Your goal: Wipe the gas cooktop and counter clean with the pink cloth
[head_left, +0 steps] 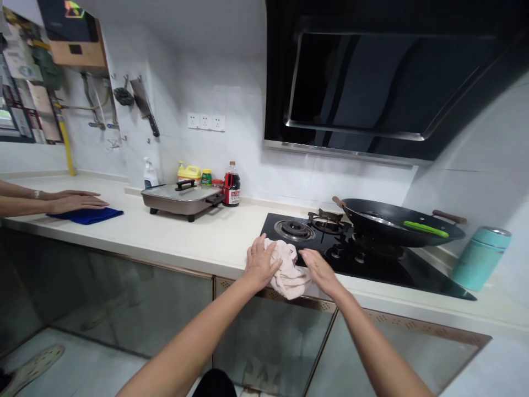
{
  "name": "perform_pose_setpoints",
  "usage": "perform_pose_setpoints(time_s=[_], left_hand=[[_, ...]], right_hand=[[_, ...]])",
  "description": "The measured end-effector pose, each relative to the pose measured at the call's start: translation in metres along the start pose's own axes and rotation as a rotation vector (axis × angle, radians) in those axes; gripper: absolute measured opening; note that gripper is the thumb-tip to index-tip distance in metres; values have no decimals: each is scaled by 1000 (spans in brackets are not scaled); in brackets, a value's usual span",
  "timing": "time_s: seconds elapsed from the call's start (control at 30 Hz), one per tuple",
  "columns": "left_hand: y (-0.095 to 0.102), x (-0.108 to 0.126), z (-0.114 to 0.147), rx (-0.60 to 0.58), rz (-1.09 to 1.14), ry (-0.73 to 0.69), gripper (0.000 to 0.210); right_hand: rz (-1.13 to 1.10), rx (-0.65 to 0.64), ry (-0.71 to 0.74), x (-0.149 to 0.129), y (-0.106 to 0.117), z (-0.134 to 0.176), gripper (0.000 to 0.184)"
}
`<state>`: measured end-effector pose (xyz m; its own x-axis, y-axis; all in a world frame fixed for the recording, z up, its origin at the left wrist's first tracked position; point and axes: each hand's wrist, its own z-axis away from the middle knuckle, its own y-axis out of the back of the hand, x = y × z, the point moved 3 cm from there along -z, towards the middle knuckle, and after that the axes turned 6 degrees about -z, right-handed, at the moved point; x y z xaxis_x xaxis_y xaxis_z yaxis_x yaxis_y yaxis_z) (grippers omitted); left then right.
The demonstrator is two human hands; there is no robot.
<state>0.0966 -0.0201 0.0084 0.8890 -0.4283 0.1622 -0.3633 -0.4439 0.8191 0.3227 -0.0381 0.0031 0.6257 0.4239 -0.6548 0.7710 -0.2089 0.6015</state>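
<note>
White tiled walls and a long pale countertop [185, 237] fill the frame, with a black range hood [372, 82] at upper right. At lower centre our left hand [261, 263] lies flat, fingers spread, on a bunched pinkish cloth [289, 273], which sits at the front edge of the counter and overlaps the near left corner of the black gas hob [355, 256]. Our right hand [318, 267] rests open on the cloth's other side, not gripping it. We judge that we are wiping around the hob's edge; the next stroke calls for pressing down and steering clear of the burner [295, 229] and the wok [400, 223]. At far left, another person's hands [70, 201] press on a blue cloth [88, 215].
</note>
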Motion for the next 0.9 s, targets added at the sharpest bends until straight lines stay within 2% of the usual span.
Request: perform_pose_setpoints(time_s=[0.1,0.2,0.3,0.43,0.6,0.67,0.73,0.8,0.9], left_hand=[[-1,27,6,-94,23,-90,59],[-8,47,5,-221,37,-111,78],[-12,58,-7,-282,14,-54,90],[-19,83,-21,-295,-25,-4,73],[-48,139,-18,-245,79,-193,66],[-58,152,-22,-248,96,-245,65],[-62,154,-31,-271,75,-253,62],[-58,145,-45,-314,38,-230,60],[-46,110,-66,-381,-32,-120,61]], right_hand=[[344,34,-32,52,49,36,61],[632,62,-82,90,70,65,60],[818,35,-128,103,65,77,61],[871,27,-201,101,54,76,62],[901,111,-95,111,55,78,62],[907,139,-38,119,56,80,63],[895,158,-27,126,56,82,64],[874,165,-36,129,57,82,64],[850,149,-40,131,58,82,65]])
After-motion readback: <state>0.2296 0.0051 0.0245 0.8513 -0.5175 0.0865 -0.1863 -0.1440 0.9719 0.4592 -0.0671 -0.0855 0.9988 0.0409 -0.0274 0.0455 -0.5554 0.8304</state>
